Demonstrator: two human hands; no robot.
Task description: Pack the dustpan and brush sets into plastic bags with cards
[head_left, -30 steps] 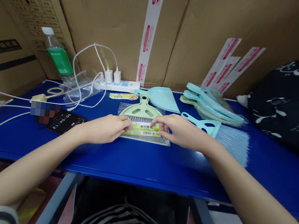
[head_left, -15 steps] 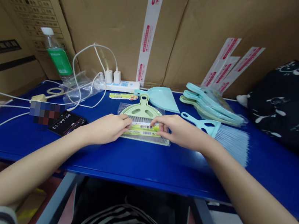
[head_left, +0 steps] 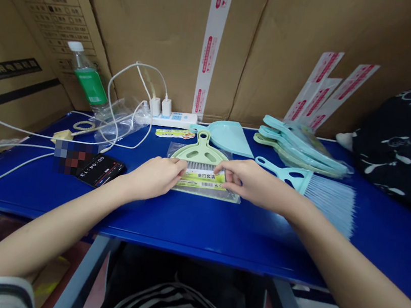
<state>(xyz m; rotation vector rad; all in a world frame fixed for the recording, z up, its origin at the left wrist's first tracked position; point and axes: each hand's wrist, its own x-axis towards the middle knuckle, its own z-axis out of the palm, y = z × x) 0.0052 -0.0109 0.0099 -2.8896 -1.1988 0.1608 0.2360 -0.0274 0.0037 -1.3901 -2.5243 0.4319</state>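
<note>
Blue worktop (head_left: 180,224) | left hand (head_left: 160,175) and right hand (head_left: 249,180) apart, flanking label (head_left: 204,177); grip unclear | uneven tugging could crease bag (head_left: 218,195)

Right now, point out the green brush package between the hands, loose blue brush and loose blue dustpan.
Green brush package (head_left: 203,176), head view: yellow label.
Loose blue brush (head_left: 325,194), head view: its bristles.
Loose blue dustpan (head_left: 231,136), head view: its pan.

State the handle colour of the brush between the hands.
The handle is pale green, best seen in the head view.
</note>
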